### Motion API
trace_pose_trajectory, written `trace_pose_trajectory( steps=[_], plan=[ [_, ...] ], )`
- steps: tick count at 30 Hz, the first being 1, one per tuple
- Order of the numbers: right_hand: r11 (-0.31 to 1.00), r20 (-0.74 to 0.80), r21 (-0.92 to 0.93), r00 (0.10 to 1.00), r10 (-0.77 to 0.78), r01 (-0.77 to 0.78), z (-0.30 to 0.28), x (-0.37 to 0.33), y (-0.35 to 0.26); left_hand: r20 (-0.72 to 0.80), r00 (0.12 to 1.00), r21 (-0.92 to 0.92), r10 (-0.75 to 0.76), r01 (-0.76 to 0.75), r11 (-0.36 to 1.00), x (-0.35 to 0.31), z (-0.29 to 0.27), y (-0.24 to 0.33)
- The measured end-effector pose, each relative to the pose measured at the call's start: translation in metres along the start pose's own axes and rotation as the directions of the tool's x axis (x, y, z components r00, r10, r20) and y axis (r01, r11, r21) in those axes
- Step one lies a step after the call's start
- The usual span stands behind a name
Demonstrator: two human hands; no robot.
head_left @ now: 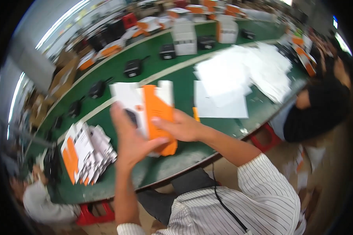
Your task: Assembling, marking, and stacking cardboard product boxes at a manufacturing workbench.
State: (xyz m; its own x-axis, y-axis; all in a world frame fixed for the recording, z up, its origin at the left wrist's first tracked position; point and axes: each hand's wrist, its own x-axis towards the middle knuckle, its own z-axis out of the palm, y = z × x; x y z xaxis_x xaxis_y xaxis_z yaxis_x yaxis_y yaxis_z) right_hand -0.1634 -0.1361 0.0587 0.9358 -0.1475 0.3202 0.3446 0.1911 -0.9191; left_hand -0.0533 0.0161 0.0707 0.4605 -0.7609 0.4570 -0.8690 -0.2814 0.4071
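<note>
Single head-worn fisheye, near view, aimed down and ahead across the desk (186, 90).
Left camera of the head pair, upright, unmirrored; looks from above the wearer's own striped shirt (262, 188) and dark trousers (196, 181) at the lower edge. Forearms (225, 145) enter from below; left hand (129, 137) and right hand (184, 125) sit close, around mid-frame. Desk runs off behind them to the far room, tube light (62, 24) upper left. Very wide: catches a person (317, 111) at the right rim, another person (47, 203) lower left; corners black.
</note>
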Motion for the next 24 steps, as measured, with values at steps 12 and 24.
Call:
trace_pose_trajectory(
  steps=[12, 24],
  plan=[
    [0.885, 0.047, -0.465, 0.999, 0.001, 0.021, 0.026, 0.012, -0.041, -0.287, 0.957, -0.256, -0.027, -0.05, 0.965, -0.023, -0.037, 0.003],
    [0.217, 0.877, -0.198, 0.271, -0.397, 0.956, 0.203, 0.219, 0.092, -0.59, 0.65, -0.294, -0.479, 0.38, 0.877, -0.174, -0.209, -0.145]
  ],
)
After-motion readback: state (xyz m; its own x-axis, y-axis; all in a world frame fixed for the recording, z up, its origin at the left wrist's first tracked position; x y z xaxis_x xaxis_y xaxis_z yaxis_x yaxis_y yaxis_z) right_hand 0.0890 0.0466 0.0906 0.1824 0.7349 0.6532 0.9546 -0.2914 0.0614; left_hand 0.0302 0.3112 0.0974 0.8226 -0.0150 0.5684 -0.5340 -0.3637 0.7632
